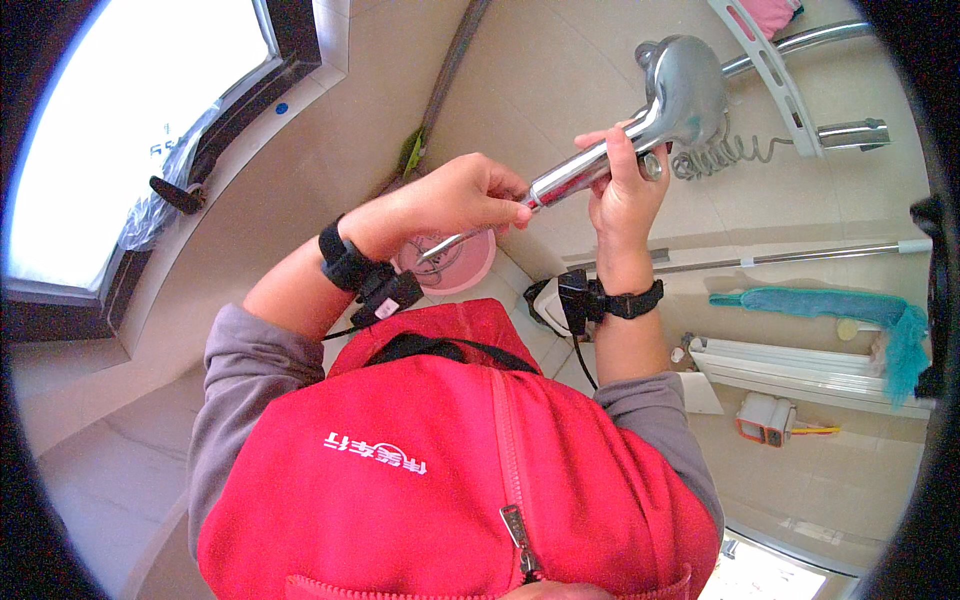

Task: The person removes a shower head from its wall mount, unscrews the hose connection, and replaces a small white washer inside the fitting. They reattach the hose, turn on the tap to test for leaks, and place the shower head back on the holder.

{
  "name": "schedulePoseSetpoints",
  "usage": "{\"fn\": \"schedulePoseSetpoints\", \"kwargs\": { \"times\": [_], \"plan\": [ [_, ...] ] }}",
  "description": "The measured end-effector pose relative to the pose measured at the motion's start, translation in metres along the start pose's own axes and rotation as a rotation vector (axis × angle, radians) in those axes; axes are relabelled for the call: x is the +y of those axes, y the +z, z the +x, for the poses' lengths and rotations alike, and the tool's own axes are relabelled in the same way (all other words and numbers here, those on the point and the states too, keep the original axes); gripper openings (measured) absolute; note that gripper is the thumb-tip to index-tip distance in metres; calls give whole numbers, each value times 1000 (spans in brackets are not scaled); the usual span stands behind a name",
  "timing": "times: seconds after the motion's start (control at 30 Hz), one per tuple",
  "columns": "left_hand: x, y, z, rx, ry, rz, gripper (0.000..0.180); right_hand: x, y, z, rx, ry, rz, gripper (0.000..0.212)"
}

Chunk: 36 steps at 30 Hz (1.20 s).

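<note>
A shiny chrome shower head with a long handle is held up at a slant in front of me. My right hand wraps round the handle just below the head. At the handle's lower end, my left hand has its thumb and fingers closed on the joint with the thin metal shower hose. That hose runs down from my left hand over a pink basin, where part of it lies looped. My left fingers partly hide the joint.
A window with a dark handle and a plastic bag is at left. At upper right, a white rack hangs near a chrome rail and a coiled cord. Below are a metal pole and a teal duster.
</note>
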State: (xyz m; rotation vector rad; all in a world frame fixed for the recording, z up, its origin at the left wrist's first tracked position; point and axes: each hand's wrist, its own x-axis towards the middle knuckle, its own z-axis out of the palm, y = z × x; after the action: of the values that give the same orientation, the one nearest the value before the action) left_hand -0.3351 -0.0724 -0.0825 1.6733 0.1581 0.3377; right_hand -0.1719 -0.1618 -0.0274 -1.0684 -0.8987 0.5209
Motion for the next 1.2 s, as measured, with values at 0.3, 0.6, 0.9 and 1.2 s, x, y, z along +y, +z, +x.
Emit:
{"fn": "schedulePoseSetpoints", "kwargs": {
  "times": [0.3, 0.6, 0.9, 1.2],
  "plan": [
    [5, 27, 2, 731, 399, 777, 26, -4, 14, 2, 233, -95, -29, 24],
    [10, 0, -1, -205, -60, -175, 32, -7, 6, -4, -10, -14, 100, 21],
    [21, 27, 1, 592, 55, 902, 26, -3, 20, 0, 247, -81, 19, 28],
    [21, -4, 5, -138, -42, -191, 33, -15, -2, 5, 127, -31, 66, 24]
  ]
}}
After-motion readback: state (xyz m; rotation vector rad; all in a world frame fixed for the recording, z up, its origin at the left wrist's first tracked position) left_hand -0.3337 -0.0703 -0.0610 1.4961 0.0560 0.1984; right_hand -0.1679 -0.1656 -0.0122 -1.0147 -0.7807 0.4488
